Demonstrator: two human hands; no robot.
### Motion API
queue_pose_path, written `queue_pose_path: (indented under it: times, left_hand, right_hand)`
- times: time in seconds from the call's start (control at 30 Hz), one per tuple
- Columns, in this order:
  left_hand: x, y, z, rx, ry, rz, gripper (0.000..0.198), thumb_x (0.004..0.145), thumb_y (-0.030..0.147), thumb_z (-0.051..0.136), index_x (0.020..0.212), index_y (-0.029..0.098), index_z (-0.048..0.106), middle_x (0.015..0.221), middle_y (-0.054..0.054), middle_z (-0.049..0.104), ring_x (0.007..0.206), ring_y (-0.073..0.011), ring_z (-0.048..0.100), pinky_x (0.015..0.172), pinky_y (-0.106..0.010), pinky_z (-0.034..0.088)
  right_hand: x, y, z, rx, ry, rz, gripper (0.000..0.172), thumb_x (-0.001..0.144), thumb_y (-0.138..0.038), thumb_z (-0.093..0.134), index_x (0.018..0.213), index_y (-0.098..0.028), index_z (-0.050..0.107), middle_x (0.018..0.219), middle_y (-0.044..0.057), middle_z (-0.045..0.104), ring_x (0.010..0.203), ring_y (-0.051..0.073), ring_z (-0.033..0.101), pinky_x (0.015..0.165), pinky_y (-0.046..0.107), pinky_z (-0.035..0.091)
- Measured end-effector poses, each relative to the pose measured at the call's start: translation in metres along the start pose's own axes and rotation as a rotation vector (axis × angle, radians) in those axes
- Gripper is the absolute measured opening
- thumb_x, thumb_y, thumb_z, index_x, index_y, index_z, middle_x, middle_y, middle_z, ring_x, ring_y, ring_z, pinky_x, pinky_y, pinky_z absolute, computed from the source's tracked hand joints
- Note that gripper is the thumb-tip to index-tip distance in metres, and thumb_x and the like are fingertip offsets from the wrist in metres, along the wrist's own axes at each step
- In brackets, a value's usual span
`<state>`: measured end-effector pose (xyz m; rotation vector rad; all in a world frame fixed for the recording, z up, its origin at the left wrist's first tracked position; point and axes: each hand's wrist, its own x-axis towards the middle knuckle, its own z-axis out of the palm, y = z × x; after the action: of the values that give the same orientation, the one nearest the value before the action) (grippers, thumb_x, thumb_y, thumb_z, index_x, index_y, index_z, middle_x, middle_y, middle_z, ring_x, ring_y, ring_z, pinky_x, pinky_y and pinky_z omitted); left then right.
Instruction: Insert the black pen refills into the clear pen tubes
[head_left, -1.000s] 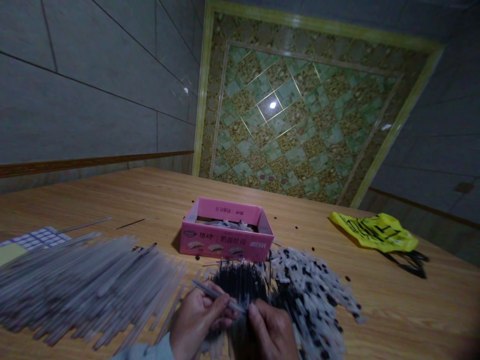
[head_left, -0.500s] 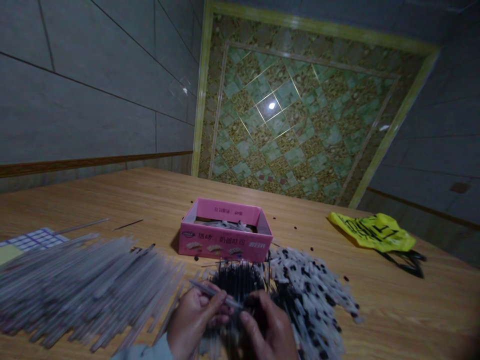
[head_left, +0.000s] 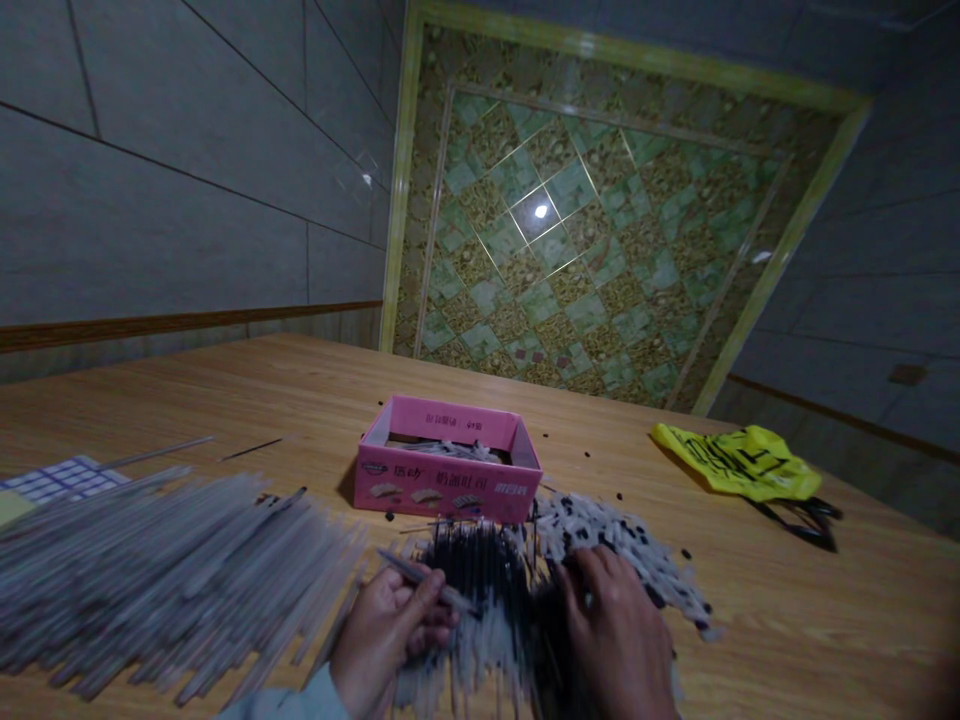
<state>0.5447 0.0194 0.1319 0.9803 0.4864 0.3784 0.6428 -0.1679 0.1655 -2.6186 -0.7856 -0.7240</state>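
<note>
My left hand (head_left: 394, 625) pinches a thin, greyish see-through tube (head_left: 427, 582) between thumb and fingers, tilted down to the right. Beneath it lies a bundle of black-topped thin sticks (head_left: 480, 555) with paler lower ends. My right hand (head_left: 619, 630) is over the heap of small white and black caps (head_left: 600, 530), to the right of the bundle. Its fingers are bent downward and drawn together; what they hold, if anything, is mostly hidden. A wide pile of clear thin tubes (head_left: 187, 580) is spread out left of my left hand.
An open pink box (head_left: 448, 487) with pale pieces inside stands behind the bundle. On the right lies a yellow bag (head_left: 739, 462) with black straps. A checked cloth or paper (head_left: 67, 480) is at the left. Small black bits dot the wooden table (head_left: 315, 390).
My right hand has left the end of the tube and moved right onto the cap heap. My left hand still holds the tube in nearly the same place.
</note>
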Motion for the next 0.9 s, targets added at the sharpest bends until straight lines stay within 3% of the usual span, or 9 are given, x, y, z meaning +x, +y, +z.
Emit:
queue_pose_path:
  times: [0.1, 0.23, 0.4, 0.63, 0.77, 0.9]
  left_hand:
    - [0.0, -0.001, 0.001, -0.007, 0.006, 0.002, 0.038, 0.057, 0.038, 0.076, 0.074, 0.015, 0.051, 0.058, -0.004, 0.067, 0.049, -0.0127, 0.062, 0.043, -0.018, 0.046]
    - [-0.001, -0.001, 0.0, 0.033, -0.059, -0.036, 0.036, 0.06, 0.041, 0.073, 0.075, 0.015, 0.054, 0.056, -0.001, 0.063, 0.047, -0.0108, 0.058, 0.042, -0.019, 0.044]
    - [-0.006, 0.001, 0.001, 0.077, -0.085, -0.05, 0.041, 0.064, 0.049, 0.066, 0.086, 0.014, 0.061, 0.051, 0.005, 0.054, 0.042, -0.0077, 0.05, 0.039, -0.018, 0.038]
    - [-0.011, 0.002, 0.005, 0.011, -0.218, -0.071, 0.033, 0.068, 0.046, 0.062, 0.082, 0.016, 0.065, 0.052, 0.004, 0.05, 0.043, -0.0084, 0.05, 0.043, -0.02, 0.038]
    - [-0.012, 0.001, 0.005, 0.008, -0.263, -0.068, 0.031, 0.074, 0.045, 0.056, 0.085, 0.016, 0.064, 0.054, 0.004, 0.049, 0.041, -0.0074, 0.048, 0.039, -0.019, 0.035]
    - [-0.007, -0.006, 0.0, 0.088, -0.39, -0.05, 0.035, 0.074, 0.047, 0.056, 0.088, 0.015, 0.064, 0.051, 0.006, 0.046, 0.032, -0.003, 0.036, 0.033, -0.017, 0.024]
  right_hand:
    - [0.005, 0.025, -0.005, -0.235, -0.083, 0.058, 0.015, 0.078, -0.02, 0.05, 0.066, -0.021, 0.059, 0.071, 0.007, 0.06, 0.07, 0.023, 0.057, 0.058, 0.03, 0.033]
    - [0.004, 0.044, -0.001, -0.323, -0.227, 0.117, 0.015, 0.074, -0.018, 0.052, 0.063, -0.02, 0.062, 0.07, 0.008, 0.065, 0.07, 0.025, 0.061, 0.055, 0.03, 0.031]
    - [0.0, 0.048, 0.013, -0.386, -0.264, 0.095, 0.015, 0.075, -0.02, 0.052, 0.066, -0.018, 0.064, 0.067, 0.011, 0.066, 0.071, 0.028, 0.064, 0.054, 0.03, 0.032]
    - [0.0, 0.046, 0.018, -0.373, -0.246, 0.083, 0.015, 0.072, -0.013, 0.051, 0.066, -0.016, 0.064, 0.068, 0.012, 0.067, 0.069, 0.028, 0.064, 0.055, 0.031, 0.034]
    - [0.004, 0.042, 0.016, -0.027, -0.21, 0.144, 0.016, 0.076, -0.018, 0.047, 0.078, -0.015, 0.062, 0.076, 0.013, 0.067, 0.072, 0.028, 0.062, 0.06, 0.033, 0.039]
    - [0.008, 0.024, 0.02, 0.792, -0.191, 0.237, 0.021, 0.075, -0.033, 0.055, 0.085, -0.014, 0.058, 0.073, 0.007, 0.063, 0.073, 0.023, 0.06, 0.065, 0.03, 0.044]
